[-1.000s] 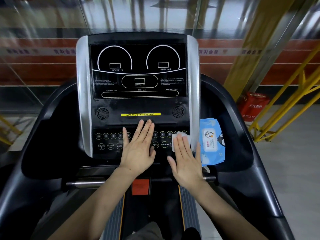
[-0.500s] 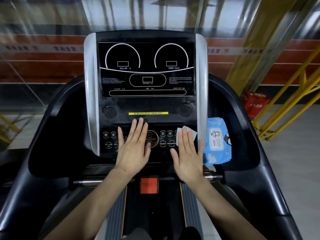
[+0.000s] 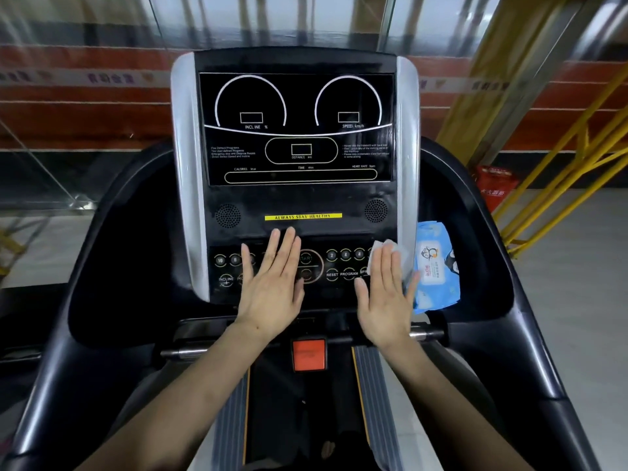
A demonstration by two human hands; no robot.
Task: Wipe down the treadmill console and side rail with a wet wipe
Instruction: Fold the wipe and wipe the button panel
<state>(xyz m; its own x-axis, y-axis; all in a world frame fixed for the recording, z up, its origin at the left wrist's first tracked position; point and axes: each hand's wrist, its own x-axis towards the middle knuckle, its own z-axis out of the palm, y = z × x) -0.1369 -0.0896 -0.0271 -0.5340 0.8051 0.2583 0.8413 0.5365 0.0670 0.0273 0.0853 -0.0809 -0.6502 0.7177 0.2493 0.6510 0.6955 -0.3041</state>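
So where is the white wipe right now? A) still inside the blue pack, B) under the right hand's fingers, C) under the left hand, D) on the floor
B: the wet wipe peeks out from under the flat fingers of the right hand on the console's button panel, beside the blue wipe pack.

right hand (image 3: 385, 297) with the wet wipe (image 3: 390, 251) now further right on the button panel (image 3: 334, 266), wipe reaching the silver trim (image 3: 406, 198), left hand (image 3: 272, 283) shifted left, uncovering the START button (image 3: 306, 258)
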